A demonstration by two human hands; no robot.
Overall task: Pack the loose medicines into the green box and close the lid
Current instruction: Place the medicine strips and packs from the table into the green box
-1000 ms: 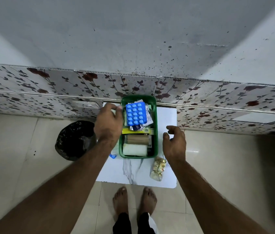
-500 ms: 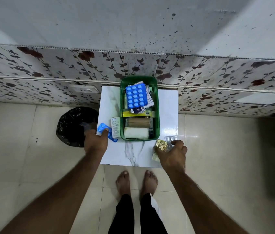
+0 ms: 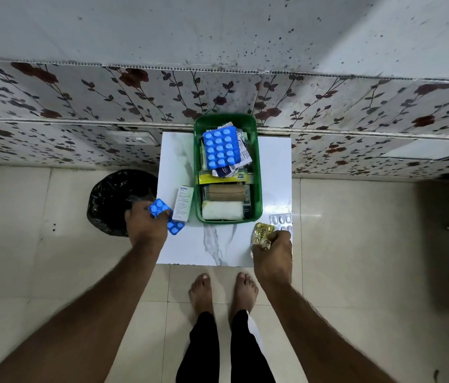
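**Both hands picking up strips either side of the box**

The left hand (image 3: 146, 228) is closing its fingers on a blue strip (image 3: 158, 208) at the bench's (image 3: 218, 250) left edge, beside a carton (image 3: 183, 203). The green box (image 3: 258, 172), long axis running away from the person, is lying up and right of that hand, open and nearly full. The right hand (image 3: 271, 251) is pinching a gold strip (image 3: 262, 234); a silver strip (image 3: 281, 219) is lying just beyond. Half a second ago both strips were only being reached.
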